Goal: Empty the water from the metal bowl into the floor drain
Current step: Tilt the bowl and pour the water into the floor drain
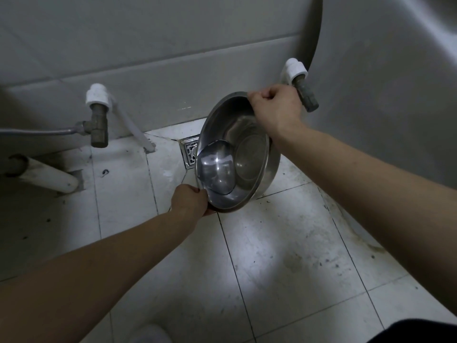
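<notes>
Valves: two, one at left [98, 125], one at right [305, 95] partly behind the right hand. Left hand [190, 200]: one, fingers closed on the near rim of the bowl [237, 154], fingertips hidden beneath. Drain [190, 151]: one, mostly covered by the bowl. Bowl: one, tilted steeply over the drain, water [216, 173] pooled at its low left side. Right hand [275, 110]: one, fingers curled over the far rim.

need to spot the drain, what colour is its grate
Silvery metal floor drain, partly behind the metal bowl; head view.
</notes>
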A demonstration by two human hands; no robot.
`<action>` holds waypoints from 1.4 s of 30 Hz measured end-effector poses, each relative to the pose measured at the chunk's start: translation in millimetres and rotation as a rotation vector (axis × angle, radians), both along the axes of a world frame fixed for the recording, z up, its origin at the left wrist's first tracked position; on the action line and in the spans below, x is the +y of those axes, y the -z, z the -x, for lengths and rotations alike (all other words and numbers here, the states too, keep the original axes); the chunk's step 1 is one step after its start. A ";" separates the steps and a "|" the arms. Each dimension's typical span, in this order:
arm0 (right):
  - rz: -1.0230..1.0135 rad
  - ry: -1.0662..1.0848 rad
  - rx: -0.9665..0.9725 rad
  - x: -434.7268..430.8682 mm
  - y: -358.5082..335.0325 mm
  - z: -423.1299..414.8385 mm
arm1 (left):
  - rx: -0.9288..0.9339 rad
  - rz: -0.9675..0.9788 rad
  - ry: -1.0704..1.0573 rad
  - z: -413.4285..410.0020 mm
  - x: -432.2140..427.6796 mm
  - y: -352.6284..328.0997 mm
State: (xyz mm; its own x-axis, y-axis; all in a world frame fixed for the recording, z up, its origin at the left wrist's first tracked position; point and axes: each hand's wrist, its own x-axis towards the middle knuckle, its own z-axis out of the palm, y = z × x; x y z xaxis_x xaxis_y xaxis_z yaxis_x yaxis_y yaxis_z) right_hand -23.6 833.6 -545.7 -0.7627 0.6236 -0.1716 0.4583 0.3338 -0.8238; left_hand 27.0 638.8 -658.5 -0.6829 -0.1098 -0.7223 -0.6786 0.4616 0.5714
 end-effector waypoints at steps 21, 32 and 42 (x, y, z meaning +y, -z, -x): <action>-0.004 -0.023 0.020 -7.5 -3.1 2.4 | -0.010 -0.021 0.002 -0.2 1.2 -1.7; -0.014 -0.040 -0.011 -11.9 -5.0 4.2 | -0.022 -0.017 0.002 0.5 0.1 4.1; 0.004 -0.050 -0.038 -12.4 -6.0 6.6 | -0.063 -0.036 -0.018 -0.4 4.5 1.6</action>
